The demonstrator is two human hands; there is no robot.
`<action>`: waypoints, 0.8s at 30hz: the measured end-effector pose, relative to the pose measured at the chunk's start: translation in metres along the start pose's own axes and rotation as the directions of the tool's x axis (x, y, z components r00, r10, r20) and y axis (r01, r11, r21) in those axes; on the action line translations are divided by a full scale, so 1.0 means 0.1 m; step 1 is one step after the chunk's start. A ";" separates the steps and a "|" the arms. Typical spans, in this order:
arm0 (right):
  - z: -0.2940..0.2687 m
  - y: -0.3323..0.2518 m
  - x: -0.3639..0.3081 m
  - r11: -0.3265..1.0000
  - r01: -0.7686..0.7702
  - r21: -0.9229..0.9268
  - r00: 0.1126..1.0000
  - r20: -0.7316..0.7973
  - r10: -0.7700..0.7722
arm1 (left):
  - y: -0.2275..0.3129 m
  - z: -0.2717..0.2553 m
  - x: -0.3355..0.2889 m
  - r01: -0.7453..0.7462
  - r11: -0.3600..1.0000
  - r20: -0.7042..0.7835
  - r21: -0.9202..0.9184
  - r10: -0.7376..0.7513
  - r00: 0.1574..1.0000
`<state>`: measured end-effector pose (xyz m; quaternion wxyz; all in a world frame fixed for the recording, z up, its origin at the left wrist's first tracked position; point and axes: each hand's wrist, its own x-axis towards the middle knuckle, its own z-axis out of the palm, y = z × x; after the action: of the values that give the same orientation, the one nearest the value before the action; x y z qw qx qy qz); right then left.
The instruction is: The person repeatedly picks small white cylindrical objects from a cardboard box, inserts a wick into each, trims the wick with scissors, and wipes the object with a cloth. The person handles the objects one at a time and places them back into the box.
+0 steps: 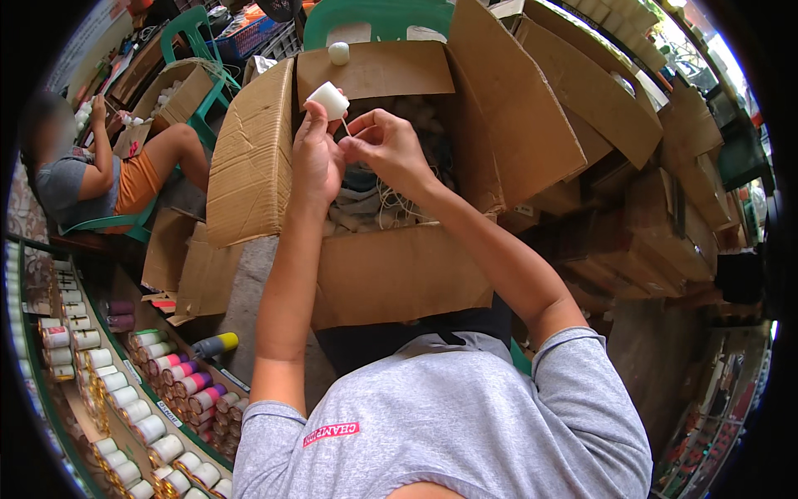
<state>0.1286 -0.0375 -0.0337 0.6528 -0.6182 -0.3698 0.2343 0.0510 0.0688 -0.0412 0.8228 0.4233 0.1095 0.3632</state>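
Observation:
My left hand point(318, 150) is closed around a short white candle point(329, 101), held up over a large open cardboard box point(403, 279). From the candle's lower end hangs a thin pale wick point(345, 125), and my right hand point(384, 148) pinches it between thumb and fingertips. Both hands are close together, nearly touching. Inside the box lie loose pale strings point(395, 206) and several whitish pieces, partly hidden by my hands and forearms. Another small white candle point(338, 54) rests at the top of the box's far flap.
A green plastic chair point(378, 21) stands beyond the box. At the left a co-worker point(91, 179) sits beside a smaller carton point(179, 91). Shelves of white and coloured cylinders point(150, 428) fill the lower left. Stacked cardboard boxes point(640, 224) stand on the right.

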 end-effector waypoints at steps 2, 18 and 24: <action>-0.05 0.05 0.03 0.998 0.050 0.036 0.998 -0.025 -0.049 | -0.02 -0.07 0.01 0.057 0.998 0.009 0.041 -0.057 0.998; -0.29 -0.03 0.01 0.931 0.242 -0.272 0.957 -0.088 -0.275 | -0.04 0.07 -0.04 -0.163 0.934 0.053 0.317 0.154 0.987; -0.33 -0.04 0.06 0.970 0.220 -0.107 0.964 -0.128 -0.232 | -0.01 0.13 -0.09 -0.171 0.897 0.226 0.407 0.083 0.971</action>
<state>0.1572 -0.0539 -0.0274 0.6706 -0.6161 -0.4017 0.0971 0.0515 0.0539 -0.0355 0.6924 0.6329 0.0731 0.3386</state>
